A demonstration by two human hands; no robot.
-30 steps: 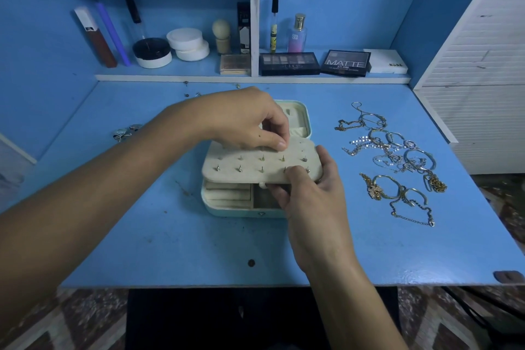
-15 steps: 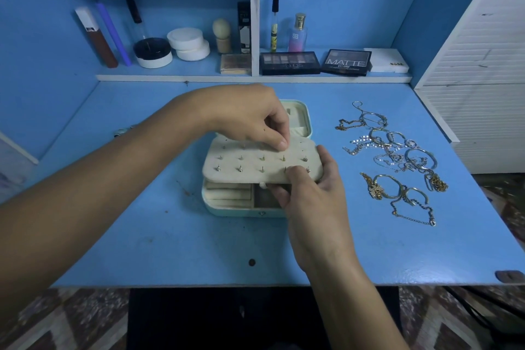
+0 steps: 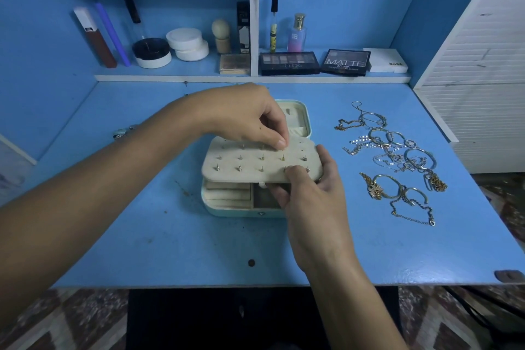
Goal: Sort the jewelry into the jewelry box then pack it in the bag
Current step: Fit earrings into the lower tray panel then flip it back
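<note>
Left hand (image 3: 244,116): sits slightly farther back and to the right over the earring panel (image 3: 261,160) than a second ago; its pinching fingers (image 3: 279,142) now meet the panel at the back row rather than just in front of it. Small silver items (image 3: 122,132) on the counter (image 3: 142,236) beyond the left forearm: more hidden by the arm than a second ago. Camera view: shifted slightly.
</note>
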